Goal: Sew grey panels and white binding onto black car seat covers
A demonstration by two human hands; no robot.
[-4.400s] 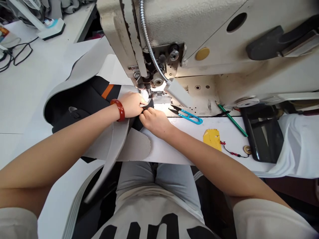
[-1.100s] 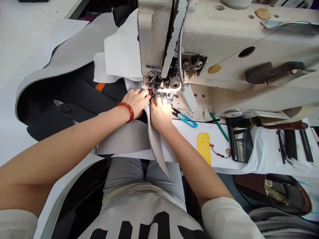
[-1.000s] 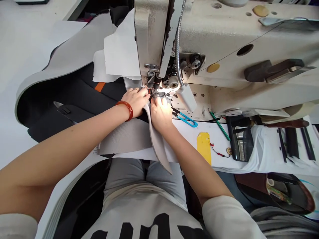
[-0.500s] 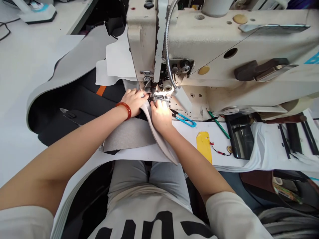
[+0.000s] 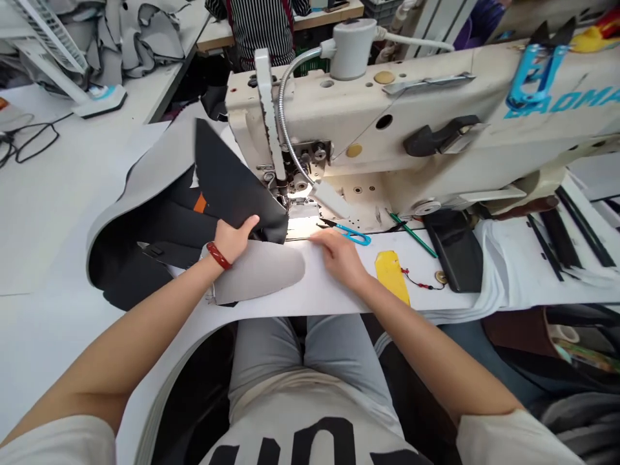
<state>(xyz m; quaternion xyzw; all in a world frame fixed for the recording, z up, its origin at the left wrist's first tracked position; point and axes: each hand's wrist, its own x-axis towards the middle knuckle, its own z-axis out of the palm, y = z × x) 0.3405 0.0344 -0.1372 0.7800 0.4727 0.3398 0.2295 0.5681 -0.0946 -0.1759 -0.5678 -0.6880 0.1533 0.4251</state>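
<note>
My left hand (image 5: 233, 240), a red bangle on its wrist, grips the lower edge of a dark fabric panel (image 5: 230, 181). The panel stands up in a fold left of the sewing machine's needle area (image 5: 295, 194); my fingers are partly hidden behind it. A grey rounded fabric piece (image 5: 264, 274) lies just below that hand. My right hand (image 5: 341, 258) rests on the table at the front of the machine bed, fingers stretched out, holding nothing I can see. Blue-handled thread snips (image 5: 351, 232) lie right by its fingertips. Larger grey and black fabric (image 5: 116, 239) spreads to the left.
A green pencil (image 5: 414, 236), a black phone (image 5: 453, 252), a yellow card (image 5: 392, 278) and a beaded cord lie at the right. Blue snips (image 5: 530, 74) sit on the machine's top. A white fan (image 5: 92, 97) stands at the back left; another person (image 5: 261, 32) is behind.
Both hands have left the needle area. The left moved back leftward, and the dark panel is now raised and folded. My right hand let go of the grey fabric and moved right. The view tilted up.
</note>
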